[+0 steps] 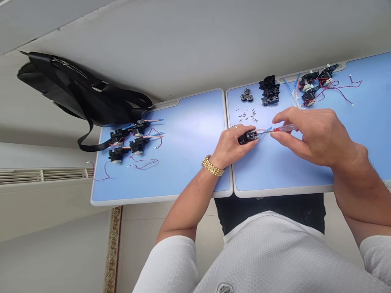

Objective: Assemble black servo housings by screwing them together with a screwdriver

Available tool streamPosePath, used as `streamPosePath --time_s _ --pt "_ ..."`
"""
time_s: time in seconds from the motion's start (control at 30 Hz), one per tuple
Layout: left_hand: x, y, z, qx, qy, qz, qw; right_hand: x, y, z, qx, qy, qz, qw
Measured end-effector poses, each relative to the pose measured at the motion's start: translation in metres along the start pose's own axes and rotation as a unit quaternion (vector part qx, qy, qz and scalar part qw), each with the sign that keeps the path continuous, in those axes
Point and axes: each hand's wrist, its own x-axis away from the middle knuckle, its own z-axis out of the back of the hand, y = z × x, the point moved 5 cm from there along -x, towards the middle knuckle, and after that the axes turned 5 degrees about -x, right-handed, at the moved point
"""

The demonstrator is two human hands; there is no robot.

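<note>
Two blue counter panels (195, 122) meet just left of the work: beside their seam, the left hand (229, 146) closes around a black motor housing (248, 137), while the right hand (308, 136) pinches what seems a red-handled screwdriver (284, 129) against it.

No readable text, shirt badge (225, 288) too small

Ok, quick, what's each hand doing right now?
Left hand: closed, holding a black plastic part.
Right hand: closed, pinching a red-handled screwdriver.
</note>
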Motion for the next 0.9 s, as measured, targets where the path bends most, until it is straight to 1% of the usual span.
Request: streamPosePath --time_s 0.07,0.13,0.2,0.33,0.43,0.5,0.63,0.7,0.9 --pt "0.000 0.000 0.000 -0.001 -0.005 0.001 1.000 -0.001 -0.005 -0.001 -0.033 -0.011 0.016 0.999" --pt "0.000 0.001 0.000 -0.003 -0.006 0.000 1.000 -0.001 -0.007 -0.001 -0.040 -0.020 0.026 0.999" --pt "0.000 0.001 -0.001 -0.006 -0.005 -0.001 1.000 -0.002 -0.006 -0.002 -0.019 -0.020 0.025 0.999" --pt "0.000 -0.001 -0.002 -0.014 -0.005 -0.006 1.000 0.000 0.002 -0.001 0.042 0.003 0.006 0.999" --pt "-0.001 -0.002 -0.002 -0.019 -0.007 -0.007 1.000 0.001 0.006 -0.001 0.059 0.015 -0.005 0.998" --pt "-0.001 -0.002 -0.001 -0.019 -0.006 -0.004 1.000 0.001 0.005 -0.001 0.047 0.015 -0.003 0.999" --pt "-0.001 -0.003 -0.001 -0.016 -0.005 -0.003 1.000 -0.001 0.000 -0.003 -0.027 -0.001 0.005 1.000" --pt "-0.001 -0.003 -0.001 -0.018 -0.005 -0.004 1.000 -0.001 -0.002 -0.004 -0.040 -0.010 0.004 0.999" --pt "-0.001 -0.005 -0.003 -0.020 -0.004 -0.005 1.000 0.000 0.010 -0.003 0.032 -0.009 -0.027 0.999"
